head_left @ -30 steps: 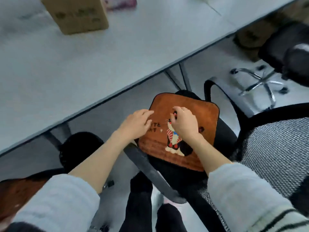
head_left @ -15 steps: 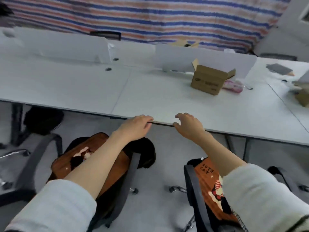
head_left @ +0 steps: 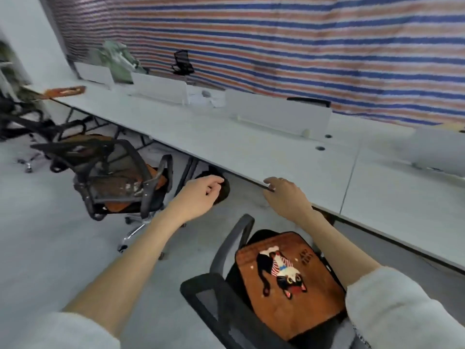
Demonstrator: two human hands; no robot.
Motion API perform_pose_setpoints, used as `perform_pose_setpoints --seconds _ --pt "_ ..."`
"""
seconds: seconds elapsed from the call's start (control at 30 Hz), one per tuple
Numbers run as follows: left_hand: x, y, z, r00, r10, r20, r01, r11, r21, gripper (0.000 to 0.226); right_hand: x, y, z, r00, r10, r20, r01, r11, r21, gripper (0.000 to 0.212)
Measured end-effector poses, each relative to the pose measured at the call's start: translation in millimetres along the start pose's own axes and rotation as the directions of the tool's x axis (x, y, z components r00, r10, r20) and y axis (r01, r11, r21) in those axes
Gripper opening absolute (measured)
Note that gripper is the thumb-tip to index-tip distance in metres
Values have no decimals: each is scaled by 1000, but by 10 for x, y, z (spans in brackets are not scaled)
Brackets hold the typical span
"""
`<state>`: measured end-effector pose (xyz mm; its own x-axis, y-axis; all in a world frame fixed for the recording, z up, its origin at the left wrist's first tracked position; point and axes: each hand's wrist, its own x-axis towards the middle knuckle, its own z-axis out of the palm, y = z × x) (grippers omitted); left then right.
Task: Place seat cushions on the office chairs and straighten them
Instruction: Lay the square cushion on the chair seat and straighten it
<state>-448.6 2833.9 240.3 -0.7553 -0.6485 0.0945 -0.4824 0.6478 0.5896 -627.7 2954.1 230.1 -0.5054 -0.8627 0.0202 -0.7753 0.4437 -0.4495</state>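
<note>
orange-brown plush covers the near cushion point(head_left: 289, 278), which bears a black cat in a red-striped shirt and lies flat on the seat of the near chair point(head_left: 226, 306), by the counter's point(head_left: 251, 147) front edge. a second cushion point(head_left: 151, 172) of the same colour sits on the second chair point(head_left: 113, 172) further left, half hidden by its mesh back. a third lies at the counter's far left corner point(head_left: 66, 90). left hand point(head_left: 198, 195) hangs in the air, fingers loosely curled on nothing. right hand point(head_left: 286, 195), open and empty, is at the counter's front edge.
</note>
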Motion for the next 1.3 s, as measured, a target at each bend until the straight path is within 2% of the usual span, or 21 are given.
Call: perform_pose_setpoints --seconds 0.17,0.33,0.43,0.57,0.7,0.8,0.83,0.93,1.07,1.17,1.3 --pt "63 -991 -679 992 -85 -93 84 996 -10 34 627 -1000 588 990 -134 48 133 991 13 43" --pt "283 -2017 -1304 973 -161 -169 160 987 -15 33 1563 -1930 1126 973 -217 84 213 976 48 38" --pt "538 -2554 -1832 956 -161 -245 158 987 -31 33 2182 -2528 1321 959 -279 42 275 958 76 34" --pt "992 -3318 -2723 914 -197 -354 188 980 -61 33 3037 -3528 1491 933 -361 -2 359 927 113 39" --pt "1301 -4133 -3497 905 -241 -350 231 970 -71 34 3807 -4564 1655 889 -457 14 454 886 91 38" --pt "1475 -4856 -4020 863 -306 -402 283 952 -117 33 4389 -5362 1950 851 -524 30 521 850 73 36" --pt "1478 -4935 -4050 856 -315 -410 288 949 -129 32 4429 -5425 1979 845 -534 34 531 844 77 36" --pt "1584 -5706 -4431 835 -361 -415 304 932 -198 30 4919 -6104 2424 815 -573 82 568 819 74 35" --pt "1858 -7056 -5162 820 -405 -405 338 913 -228 29 5739 -7188 3221 775 -602 191 600 796 78 35" --pt "2044 -7854 -5616 826 -432 -362 366 899 -239 28 6184 -7825 3620 784 -564 259 559 823 100 34" --pt "2420 -8880 -6359 816 -455 -357 391 889 -240 27 6860 -8684 4094 802 -528 279 524 846 96 37"
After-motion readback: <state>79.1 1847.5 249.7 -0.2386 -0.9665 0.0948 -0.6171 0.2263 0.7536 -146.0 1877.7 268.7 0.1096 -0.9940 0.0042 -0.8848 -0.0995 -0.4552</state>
